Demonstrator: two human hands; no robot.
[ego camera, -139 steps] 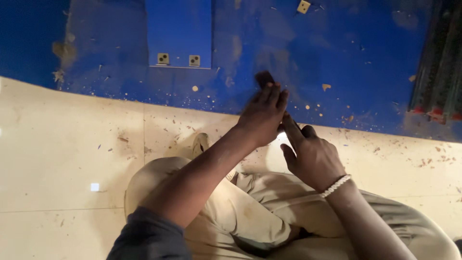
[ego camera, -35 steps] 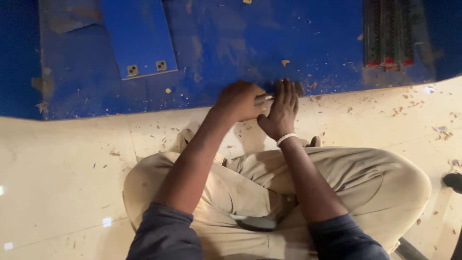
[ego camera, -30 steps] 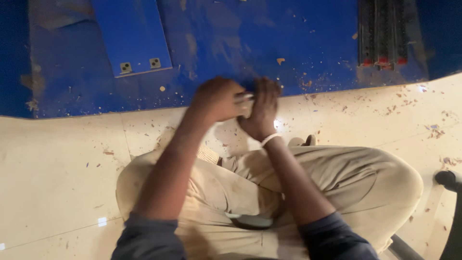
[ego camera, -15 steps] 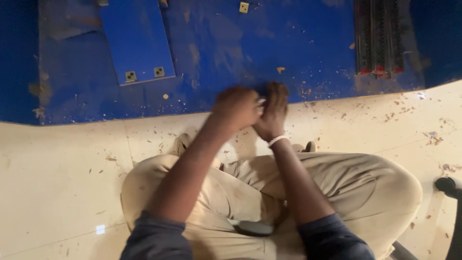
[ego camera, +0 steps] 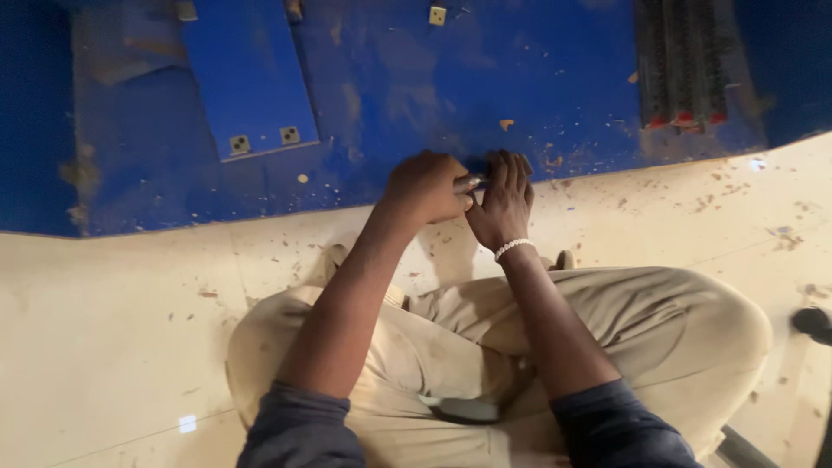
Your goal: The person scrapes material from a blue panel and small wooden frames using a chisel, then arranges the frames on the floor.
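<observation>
I sit cross-legged on a cream tiled floor, both arms stretched forward. My left hand point(ego camera: 426, 186) is closed around a thin metal tool point(ego camera: 469, 183) whose tip pokes out toward the right. My right hand point(ego camera: 503, 201), a white bead bracelet on its wrist, presses fingers down at the near edge of a large blue painted board point(ego camera: 416, 95), right beside the tool tip. The two hands touch each other. What lies under the fingers is hidden.
A smaller blue panel point(ego camera: 251, 82) with two metal fittings lies on the board at upper left. A dark ridged block with red ends point(ego camera: 685, 65) sits at upper right. Wood chips litter the floor point(ego camera: 113, 321). A dark object point(ego camera: 815, 322) is at the right edge.
The view has shifted slightly. My hands stay together at the board's near edge, having moved a little from side to side; the grip on the tool is the same.
</observation>
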